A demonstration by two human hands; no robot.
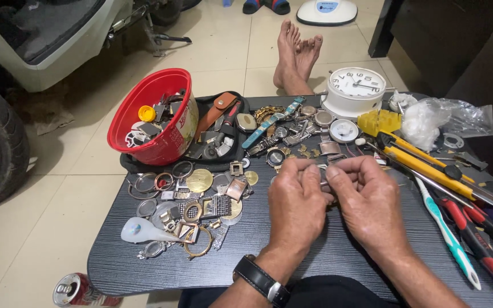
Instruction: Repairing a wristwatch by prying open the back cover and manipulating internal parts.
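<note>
Both sets of fingers (314,166) curled tight, tips meeting mid-scene over the dark counter (144,259). Pinched between them: a small metal piece (322,170), mostly hidden; what shows runs left to right between the two hands. Which end is which cannot be told. Left hand (296,204) wears a black wristwatch (261,280); right hand (371,206) closes on the piece from the right.

Left of the hands: scattered watch cases and rings (192,202). Far left, a red tub (155,117) of parts. Far, a white alarm clock (353,88). Right: yellow-handled knives (423,162), a toothbrush (449,236), red-handled pliers (486,245).
</note>
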